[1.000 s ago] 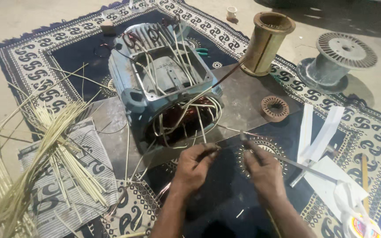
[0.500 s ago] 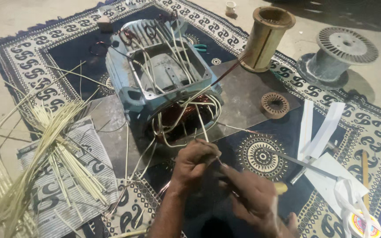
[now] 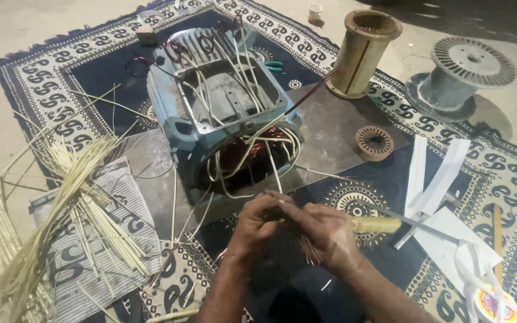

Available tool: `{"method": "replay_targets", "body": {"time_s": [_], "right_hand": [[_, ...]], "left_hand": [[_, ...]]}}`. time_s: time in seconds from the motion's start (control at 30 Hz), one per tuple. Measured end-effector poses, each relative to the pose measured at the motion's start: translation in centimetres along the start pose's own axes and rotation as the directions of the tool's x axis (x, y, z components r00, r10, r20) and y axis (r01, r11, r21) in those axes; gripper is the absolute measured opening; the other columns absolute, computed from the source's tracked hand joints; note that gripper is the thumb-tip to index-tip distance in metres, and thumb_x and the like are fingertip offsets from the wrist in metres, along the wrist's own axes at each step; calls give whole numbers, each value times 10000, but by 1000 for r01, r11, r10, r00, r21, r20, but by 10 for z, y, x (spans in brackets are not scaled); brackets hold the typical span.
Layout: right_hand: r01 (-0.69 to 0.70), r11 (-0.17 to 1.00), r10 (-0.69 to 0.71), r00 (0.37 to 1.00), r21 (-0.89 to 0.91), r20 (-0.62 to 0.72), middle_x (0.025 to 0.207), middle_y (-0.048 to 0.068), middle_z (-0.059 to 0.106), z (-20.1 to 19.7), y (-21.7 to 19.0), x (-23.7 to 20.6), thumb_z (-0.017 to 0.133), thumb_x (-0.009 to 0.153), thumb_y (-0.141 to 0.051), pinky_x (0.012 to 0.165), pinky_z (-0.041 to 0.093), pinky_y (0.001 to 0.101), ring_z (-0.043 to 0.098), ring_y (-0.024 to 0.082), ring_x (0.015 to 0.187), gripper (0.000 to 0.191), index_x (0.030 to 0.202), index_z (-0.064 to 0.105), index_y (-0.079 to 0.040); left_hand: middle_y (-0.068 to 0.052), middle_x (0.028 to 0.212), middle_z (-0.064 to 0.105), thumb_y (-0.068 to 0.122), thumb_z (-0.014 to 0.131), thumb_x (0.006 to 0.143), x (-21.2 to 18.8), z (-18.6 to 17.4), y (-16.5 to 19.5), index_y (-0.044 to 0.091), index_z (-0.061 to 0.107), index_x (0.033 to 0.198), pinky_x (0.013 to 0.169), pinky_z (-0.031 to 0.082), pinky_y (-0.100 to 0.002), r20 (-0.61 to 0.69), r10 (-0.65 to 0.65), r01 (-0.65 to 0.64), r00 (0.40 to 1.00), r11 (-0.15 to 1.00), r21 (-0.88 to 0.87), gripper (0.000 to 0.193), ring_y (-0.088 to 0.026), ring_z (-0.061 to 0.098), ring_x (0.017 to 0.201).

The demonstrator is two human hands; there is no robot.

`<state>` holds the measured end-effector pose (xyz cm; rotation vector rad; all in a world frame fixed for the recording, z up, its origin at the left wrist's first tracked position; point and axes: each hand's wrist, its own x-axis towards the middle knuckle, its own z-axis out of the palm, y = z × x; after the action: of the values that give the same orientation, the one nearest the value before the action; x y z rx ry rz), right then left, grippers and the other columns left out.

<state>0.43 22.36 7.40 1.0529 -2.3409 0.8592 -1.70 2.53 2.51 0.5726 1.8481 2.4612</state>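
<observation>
A blue-grey electric motor housing (image 3: 210, 113) lies on a patterned rug, with copper windings (image 3: 243, 158) and several cream sleeved leads spilling from its open end. In front of it my left hand (image 3: 257, 224) pinches a bunch of wire ends. Pressed against it, my right hand (image 3: 329, 234) grips a tool with a yellow handle (image 3: 377, 225), its tip at the wires. Copper strands (image 3: 309, 254) fan out below my right hand.
A pile of cream insulating sleeves (image 3: 61, 203) lies on striped cloth at left. A brass-coloured bobbin (image 3: 363, 51) and a grey wire spool (image 3: 459, 75) stand at the back right. A small round lamination (image 3: 374, 142), white paper strips (image 3: 435, 176) and a tape roll (image 3: 495, 305) lie at right.
My hands were apart a second ago, each at a wire. My right hand then swung down and back with the yellow-handled tool, and both hands are now together at the wire ends.
</observation>
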Motion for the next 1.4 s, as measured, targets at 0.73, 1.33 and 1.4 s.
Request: {"method": "replay_targets", "body": {"time_s": [0.73,1.33,1.4], "right_hand": [[275,953,-243,945,-130,218,697,18,523,-30,-23,17,730,751,-173,543,491,390,587,211,621,627,1361,621,-76],[-600,799,598,785,-38,164,764,67,750,-16,9,-102,803,788,-274,717,605,341,732,188,748,392,1171,775,-194],[-723,688,714,656,-69,244,811,46,753,-9,10,-103,807,795,-289,770,629,315,746,162,780,419,1208,798,-222]], "left_hand": [[-91,1070,699,-55,662,801,1,-18,0,20,707,1023,899,549,-316,144,113,-120,983,992,39,239,-189,662,1025],[-85,1000,763,97,701,994,1,-54,47,35,726,1065,746,549,-255,-700,231,-343,676,939,-21,97,-119,677,835],[-93,975,762,107,699,1001,0,-57,50,24,724,1035,693,559,-269,-750,202,-273,630,961,29,93,-131,680,796]]}}
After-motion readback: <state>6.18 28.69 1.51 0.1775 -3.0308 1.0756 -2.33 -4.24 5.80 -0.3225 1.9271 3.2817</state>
